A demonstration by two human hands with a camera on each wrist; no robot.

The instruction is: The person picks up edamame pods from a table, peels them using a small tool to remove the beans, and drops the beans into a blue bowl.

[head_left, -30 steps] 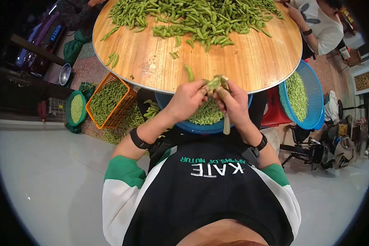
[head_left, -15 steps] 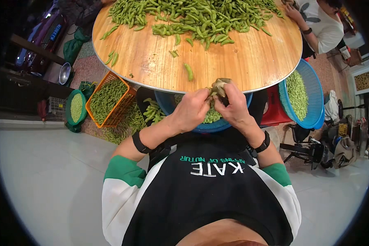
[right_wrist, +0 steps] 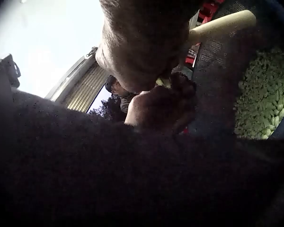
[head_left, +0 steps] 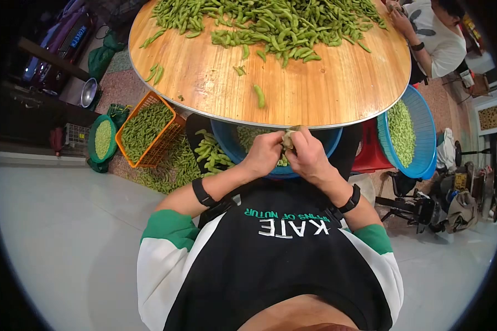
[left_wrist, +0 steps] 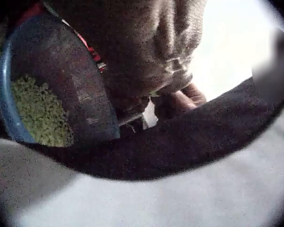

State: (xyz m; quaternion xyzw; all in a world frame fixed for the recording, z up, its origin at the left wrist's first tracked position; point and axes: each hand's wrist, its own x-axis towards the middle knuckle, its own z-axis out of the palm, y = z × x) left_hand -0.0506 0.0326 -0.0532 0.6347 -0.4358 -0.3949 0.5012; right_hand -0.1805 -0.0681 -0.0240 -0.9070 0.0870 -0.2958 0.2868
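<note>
My left hand [head_left: 264, 153] and right hand [head_left: 309, 157] meet at the near edge of the round wooden table [head_left: 204, 88], above a blue basin [head_left: 222, 144] of shelled green beans [right_wrist: 262, 94]. Curled fingers of the right hand hold a tool by its pale round handle [right_wrist: 227, 24]; its working end is hidden. Between the hands a bit of green pod [right_wrist: 164, 82] shows, pinched by the left fingers and mostly covered. Tan wrapping [head_left: 289, 138] shows at the right fingertips. One soybean pod [head_left: 259, 96] lies on the table just beyond the hands.
A big heap of soybean pods [head_left: 281, 27] covers the table's far side. At left stand an orange crate [head_left: 168, 135] of pods and a green basin [head_left: 112, 144] of beans. A blue basket [head_left: 422, 129] of beans stands right. Another person [head_left: 444, 47] sits at far right.
Both hands have drawn back from over the tabletop toward my body and come closer together. The handle that showed below the right hand is now hidden in the head view.
</note>
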